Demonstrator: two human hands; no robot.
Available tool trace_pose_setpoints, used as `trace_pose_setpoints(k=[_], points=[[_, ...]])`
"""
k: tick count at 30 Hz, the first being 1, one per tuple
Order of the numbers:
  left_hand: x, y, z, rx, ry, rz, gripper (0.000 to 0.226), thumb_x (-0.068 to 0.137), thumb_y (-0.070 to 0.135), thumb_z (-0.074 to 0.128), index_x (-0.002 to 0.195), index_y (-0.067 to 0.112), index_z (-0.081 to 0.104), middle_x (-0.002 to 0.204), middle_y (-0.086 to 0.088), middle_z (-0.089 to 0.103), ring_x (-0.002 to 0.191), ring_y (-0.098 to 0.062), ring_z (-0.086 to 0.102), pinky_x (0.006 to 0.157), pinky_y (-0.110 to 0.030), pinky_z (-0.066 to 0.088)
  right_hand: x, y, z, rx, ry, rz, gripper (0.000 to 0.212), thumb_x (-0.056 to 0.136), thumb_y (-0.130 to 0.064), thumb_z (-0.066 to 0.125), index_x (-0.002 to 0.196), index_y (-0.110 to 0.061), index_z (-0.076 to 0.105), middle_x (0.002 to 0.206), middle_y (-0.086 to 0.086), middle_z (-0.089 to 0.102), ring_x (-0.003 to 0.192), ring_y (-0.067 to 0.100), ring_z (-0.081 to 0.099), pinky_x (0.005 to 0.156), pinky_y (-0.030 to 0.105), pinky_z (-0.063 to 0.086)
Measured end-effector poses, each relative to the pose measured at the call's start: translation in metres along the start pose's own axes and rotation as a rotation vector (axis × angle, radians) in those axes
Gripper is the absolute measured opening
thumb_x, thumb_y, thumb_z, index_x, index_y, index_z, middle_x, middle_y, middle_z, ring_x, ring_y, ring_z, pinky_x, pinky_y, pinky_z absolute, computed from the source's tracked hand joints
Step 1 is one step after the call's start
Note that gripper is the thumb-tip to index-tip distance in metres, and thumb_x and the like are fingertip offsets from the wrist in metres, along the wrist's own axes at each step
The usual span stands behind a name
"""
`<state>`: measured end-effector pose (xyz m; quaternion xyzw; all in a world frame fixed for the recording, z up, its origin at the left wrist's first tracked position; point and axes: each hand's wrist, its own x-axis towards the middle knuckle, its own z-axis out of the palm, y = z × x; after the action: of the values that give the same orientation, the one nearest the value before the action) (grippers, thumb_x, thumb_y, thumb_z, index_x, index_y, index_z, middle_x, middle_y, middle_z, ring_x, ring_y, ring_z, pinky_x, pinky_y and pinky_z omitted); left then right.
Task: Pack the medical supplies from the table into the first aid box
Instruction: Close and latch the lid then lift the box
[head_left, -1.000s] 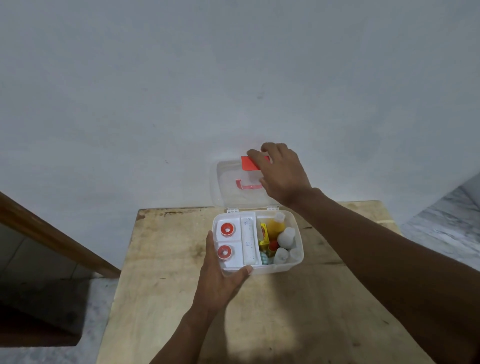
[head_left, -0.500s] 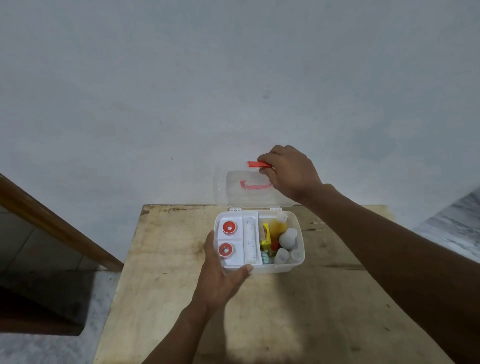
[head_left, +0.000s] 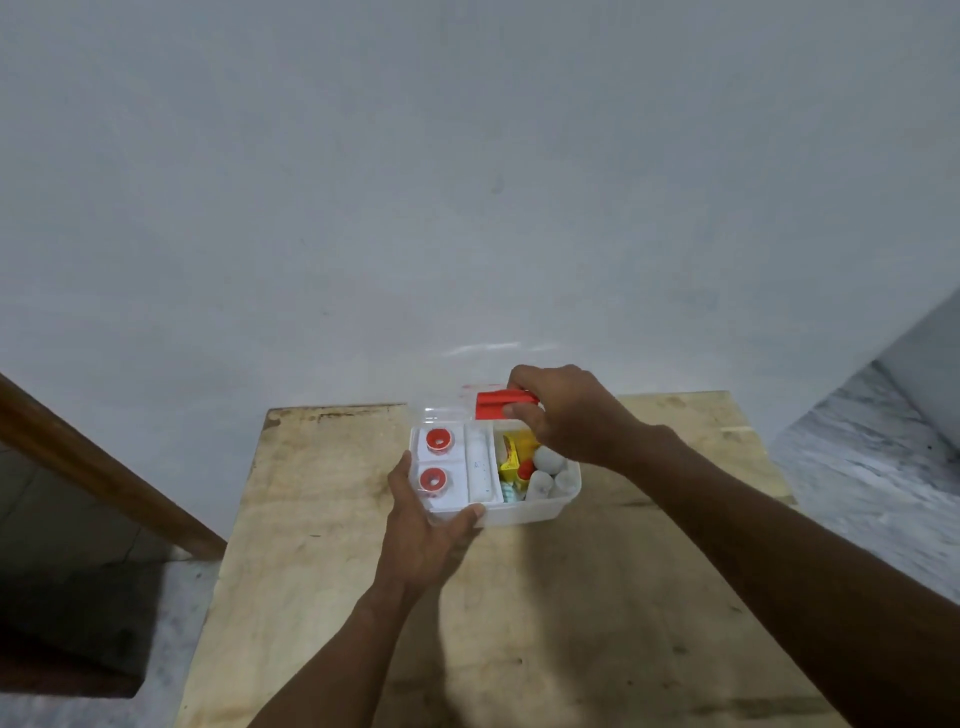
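Note:
A clear plastic first aid box (head_left: 524, 513) sits near the far edge of the wooden table (head_left: 322, 545). Its white inner tray holds two red-centred tape rolls (head_left: 439, 439) on the left. Yellow packets (head_left: 511, 457) and small white bottles (head_left: 548, 470) fill the right side. The clear lid (head_left: 447, 410) is tilted down over the box, partly lowered. My right hand (head_left: 566, 415) pinches the lid's red latch (head_left: 496, 404). My left hand (head_left: 423, 535) grips the box's near-left corner, thumb along the front wall.
A pale wall stands right behind the table. A brown wooden rail (head_left: 93, 467) slants along the left, with dark floor below it. Grey marble floor (head_left: 872, 467) lies to the right. The table's near half shows only bare wood.
My right hand has swung the lid from upright forward and down over the box. My left hand has stayed on the box's corner.

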<state>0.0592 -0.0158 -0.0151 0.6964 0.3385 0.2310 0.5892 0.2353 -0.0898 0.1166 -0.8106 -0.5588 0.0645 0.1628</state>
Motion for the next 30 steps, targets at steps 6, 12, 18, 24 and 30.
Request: trace_pose_setpoints(k=[6,12,18,24,30], points=[[0.002,-0.003,-0.001,0.008,0.016,-0.069,0.096,0.073,0.021,0.087,0.145,0.023,0.022,0.129,0.01,0.048,0.109,-0.008,0.056,0.06,0.0,0.048,-0.02,-0.02,0.02,-0.147,-0.044,0.075,0.004,0.096,-0.012,0.055,0.097,-0.012,0.059,0.093,0.008,0.072,0.071,0.022,0.065,0.063,0.026,0.046],[0.003,-0.012,-0.007,-0.001,0.028,-0.046,0.098,0.071,0.035,0.087,0.143,0.025,0.022,0.126,0.01,0.053,0.107,-0.011,0.061,0.069,-0.006,0.051,-0.044,-0.032,0.044,-0.129,-0.027,0.133,0.006,0.097,-0.014,0.057,0.102,-0.012,0.058,0.105,0.005,0.069,0.086,0.02,0.064,0.08,0.03,0.055],[0.003,-0.009,-0.004,-0.004,0.045,-0.047,0.098,0.07,0.026,0.089,0.144,0.023,0.024,0.124,0.014,0.047,0.101,-0.004,0.055,0.062,0.002,0.046,-0.054,-0.027,0.068,-0.169,-0.003,0.092,0.02,0.092,-0.01,0.064,0.111,-0.008,0.059,0.114,0.007,0.067,0.099,0.023,0.064,0.096,0.039,0.052],[0.0,-0.009,-0.004,0.049,0.111,-0.014,0.096,0.066,0.024,0.091,0.14,0.021,0.031,0.121,0.014,0.052,0.102,-0.005,0.059,0.067,0.0,0.047,-0.06,-0.015,0.084,-0.246,0.108,0.004,0.031,0.066,0.01,0.071,0.092,-0.003,0.061,0.09,0.015,0.069,0.08,0.033,0.065,0.074,0.047,0.055],[-0.001,-0.011,0.002,0.091,0.146,-0.005,0.098,0.068,0.029,0.09,0.144,0.02,0.03,0.126,0.01,0.051,0.115,-0.015,0.059,0.08,-0.005,0.044,-0.061,-0.011,0.099,-0.225,0.145,0.006,0.03,0.068,0.011,0.07,0.093,-0.003,0.063,0.096,0.015,0.068,0.085,0.031,0.065,0.083,0.052,0.055]])
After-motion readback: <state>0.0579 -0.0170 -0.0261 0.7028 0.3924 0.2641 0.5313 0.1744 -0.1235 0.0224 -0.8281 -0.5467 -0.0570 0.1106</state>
